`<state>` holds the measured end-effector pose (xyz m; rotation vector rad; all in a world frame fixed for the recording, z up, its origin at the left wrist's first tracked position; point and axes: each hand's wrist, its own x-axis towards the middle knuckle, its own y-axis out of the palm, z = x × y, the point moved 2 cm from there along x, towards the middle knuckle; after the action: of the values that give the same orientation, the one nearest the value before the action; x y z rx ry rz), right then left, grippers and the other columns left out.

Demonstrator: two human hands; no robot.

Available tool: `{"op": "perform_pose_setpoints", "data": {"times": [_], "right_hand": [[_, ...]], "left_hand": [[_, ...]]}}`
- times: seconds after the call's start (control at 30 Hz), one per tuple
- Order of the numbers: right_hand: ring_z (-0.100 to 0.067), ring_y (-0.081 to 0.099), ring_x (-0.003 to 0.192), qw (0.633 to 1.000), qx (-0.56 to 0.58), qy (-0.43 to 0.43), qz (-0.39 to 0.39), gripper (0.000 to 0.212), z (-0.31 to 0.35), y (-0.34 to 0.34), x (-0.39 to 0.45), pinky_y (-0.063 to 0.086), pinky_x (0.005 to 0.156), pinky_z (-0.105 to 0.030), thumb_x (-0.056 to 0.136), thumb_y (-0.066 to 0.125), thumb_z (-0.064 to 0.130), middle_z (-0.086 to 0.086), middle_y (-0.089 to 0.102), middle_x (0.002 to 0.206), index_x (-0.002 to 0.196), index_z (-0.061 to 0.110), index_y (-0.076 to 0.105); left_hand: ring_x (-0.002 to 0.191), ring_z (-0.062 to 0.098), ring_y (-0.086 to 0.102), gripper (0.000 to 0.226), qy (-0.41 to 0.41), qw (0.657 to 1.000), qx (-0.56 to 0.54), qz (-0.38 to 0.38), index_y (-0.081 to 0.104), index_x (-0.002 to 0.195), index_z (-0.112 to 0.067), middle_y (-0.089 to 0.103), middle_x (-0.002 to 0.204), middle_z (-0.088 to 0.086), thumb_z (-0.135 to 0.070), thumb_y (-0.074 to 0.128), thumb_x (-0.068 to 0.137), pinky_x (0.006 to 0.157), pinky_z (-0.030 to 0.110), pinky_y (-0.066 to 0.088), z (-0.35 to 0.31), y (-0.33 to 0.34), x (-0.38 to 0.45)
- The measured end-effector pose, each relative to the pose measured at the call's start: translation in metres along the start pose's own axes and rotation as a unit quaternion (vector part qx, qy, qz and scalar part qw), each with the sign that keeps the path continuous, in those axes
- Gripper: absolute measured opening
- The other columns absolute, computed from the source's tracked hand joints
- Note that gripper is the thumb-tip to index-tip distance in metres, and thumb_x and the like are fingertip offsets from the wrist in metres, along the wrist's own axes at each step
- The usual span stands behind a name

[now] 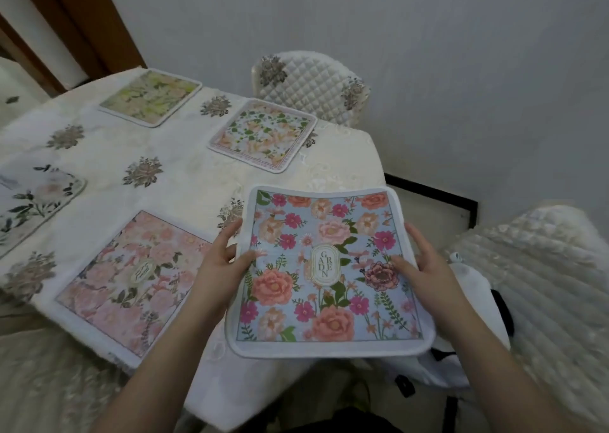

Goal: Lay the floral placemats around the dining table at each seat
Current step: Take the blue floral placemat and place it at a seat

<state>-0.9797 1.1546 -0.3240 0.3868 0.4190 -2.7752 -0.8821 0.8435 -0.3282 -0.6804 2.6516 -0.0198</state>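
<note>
— What have you got in hand?

— I see a blue fabric placemat with pink and orange flowers and a white border (329, 268), held over the near right corner of the dining table with the cream embroidered tablecloth (184, 156). My left hand (220, 254) grips its left edge, thumb on top and fingers curled underneath. My right hand (425, 261) grips the right edge the same way, thumb resting near a dark pink rose in the print. The mat sags a little between them, and its near part hangs out past the table corner.

— And the mats already down?

— Four lie flat on the cloth. A pink floral placemat with a small oval label (131, 281) sits just left of the one I hold, close to my left wrist. A white placemat with dark leaves and a pale rose (36, 208) lies at the left edge of view, partly cut off. A yellow-green floral placemat (150, 98) is at the far end, and a white placemat with peach blossoms and green leaves (263, 136) lies at the far right, in front of a quilted white chair with grey flower motifs (309, 83). Another quilted chair cover (534, 284) is beside my right arm.
</note>
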Motion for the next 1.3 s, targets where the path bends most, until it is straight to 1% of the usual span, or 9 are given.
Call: {"op": "perform_pose_setpoints", "data": {"times": [0.17,0.3,0.47,0.53,0.67,0.83,1.03,1.17,1.3], "right_hand": [[-0.018,0.075,0.082,0.999,-0.023,-0.006,0.048,0.056,-0.007,-0.030,0.038,0.061,0.075,-0.045,0.097,0.061,0.024,0.001,0.073,0.111,0.137,0.052,0.033],[-0.017,0.075,0.085,0.993,-0.066,-0.018,0.095,0.065,-0.010,-0.036,0.076,0.060,0.077,-0.048,0.097,0.060,0.022,-0.002,0.069,0.119,0.149,0.042,0.027],[-0.007,0.073,0.080,0.985,-0.091,-0.052,0.138,0.067,0.000,-0.024,0.109,0.057,0.060,-0.021,0.099,0.058,0.017,-0.004,0.066,0.121,0.153,0.033,0.023],[-0.008,0.072,0.081,0.982,-0.100,-0.049,0.155,0.067,0.005,-0.016,0.117,0.055,0.057,-0.017,0.099,0.058,0.016,-0.007,0.065,0.123,0.154,0.031,0.023],[-0.005,0.071,0.080,0.972,-0.138,-0.052,0.181,0.065,0.013,0.003,0.126,0.055,0.057,-0.018,0.098,0.059,0.020,-0.004,0.067,0.117,0.152,0.032,0.026],[-0.012,0.074,0.084,0.959,-0.198,-0.067,0.190,0.052,0.012,0.029,0.126,0.061,0.074,-0.038,0.098,0.060,0.026,0.002,0.071,0.111,0.145,0.031,0.040],[-0.011,0.070,0.080,0.943,-0.275,-0.061,0.179,0.037,0.014,0.060,0.124,0.053,0.066,-0.028,0.097,0.060,0.027,0.002,0.069,0.106,0.132,0.022,0.051],[-0.017,0.069,0.086,0.938,-0.294,-0.054,0.174,0.030,0.012,0.075,0.130,0.055,0.075,-0.034,0.096,0.060,0.024,-0.002,0.068,0.108,0.125,0.020,0.054],[-0.017,0.065,0.086,0.930,-0.323,-0.052,0.166,0.023,0.011,0.079,0.145,0.050,0.074,-0.032,0.095,0.059,0.018,-0.002,0.066,0.108,0.118,0.018,0.058]], "left_hand": [[0.084,0.030,0.076,0.063,-0.013,0.999,-0.027,-0.040,0.042,0.143,-0.045,0.075,0.105,0.003,-0.016,0.068,0.094,0.068,0.050,0.062,0.005,0.034,-0.003],[0.085,0.025,0.076,0.063,-0.019,0.994,-0.027,-0.101,0.042,0.142,-0.047,0.074,0.105,-0.001,-0.022,0.070,0.092,0.073,0.052,0.062,0.022,0.052,-0.002],[0.086,0.022,0.076,0.066,-0.027,0.988,-0.056,-0.145,0.038,0.146,-0.041,0.072,0.112,0.002,-0.023,0.071,0.091,0.076,0.052,0.061,0.036,0.056,0.001],[0.086,0.022,0.076,0.070,-0.037,0.985,-0.071,-0.153,0.036,0.147,-0.039,0.073,0.112,0.003,-0.022,0.073,0.090,0.077,0.053,0.061,0.043,0.052,0.001],[0.087,0.023,0.076,0.076,-0.045,0.981,-0.088,-0.170,0.033,0.149,-0.036,0.073,0.112,0.006,-0.023,0.076,0.088,0.077,0.052,0.061,0.060,0.040,0.001],[0.085,0.019,0.075,0.064,-0.067,0.976,-0.110,-0.174,0.041,0.144,-0.031,0.072,0.106,-0.001,-0.020,0.073,0.090,0.066,0.038,0.061,0.080,0.020,-0.002],[0.088,0.022,0.073,0.047,-0.088,0.973,-0.132,-0.164,0.051,0.132,-0.018,0.073,0.107,0.005,-0.011,0.071,0.090,0.062,0.032,0.059,0.102,-0.006,-0.006],[0.087,0.023,0.073,0.046,-0.106,0.970,-0.144,-0.166,0.051,0.129,-0.015,0.072,0.106,0.007,-0.008,0.072,0.089,0.067,0.037,0.061,0.115,-0.014,-0.001],[0.087,0.025,0.073,0.044,-0.133,0.965,-0.156,-0.161,0.053,0.123,-0.012,0.071,0.107,0.010,-0.007,0.075,0.085,0.064,0.036,0.060,0.123,-0.013,0.007]]}}
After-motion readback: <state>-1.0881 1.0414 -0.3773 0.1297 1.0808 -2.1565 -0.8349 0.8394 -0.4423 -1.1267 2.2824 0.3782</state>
